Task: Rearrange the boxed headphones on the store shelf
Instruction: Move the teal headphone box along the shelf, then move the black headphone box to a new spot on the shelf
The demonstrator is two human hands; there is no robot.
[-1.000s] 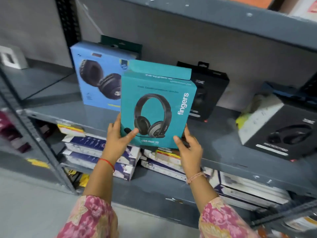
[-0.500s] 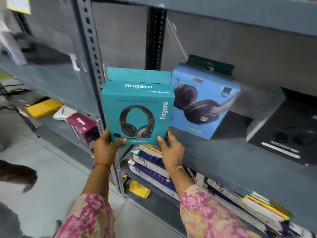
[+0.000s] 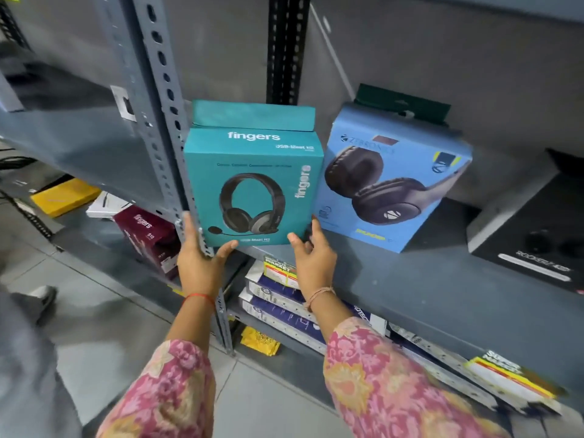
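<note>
Two hands hold one teal Fingers headset box [image 3: 254, 188] upright at the left end of the grey metal shelf [image 3: 442, 279], its bottom edge at the shelf's front lip and its left side against the perforated steel upright [image 3: 164, 99]. The left hand [image 3: 199, 260] clamps the box's lower left corner, thumb on the front face and fingers wrapped behind the left edge. The right hand [image 3: 313, 257] is at the lower right corner with its thumb tip touching the bottom edge and the fingers spread loosely behind the right side; whether they press on the box I cannot tell. Just beside the teal box, on its right, a blue Zebronics headphone box [image 3: 392, 184] stands tilted on the same shelf, a dark green hang tab showing above it. Farther right a black headphone box [image 3: 531, 238] lies on the shelf. Below, white-and-navy packages [image 3: 278, 298] are stacked on the lower shelf. Left of the upright, a maroon Fingers box [image 3: 148, 232] and a yellow box [image 3: 64, 197] sit on a neighbouring rack. Pink floral sleeves [image 3: 379, 384] cover both forearms.
</note>
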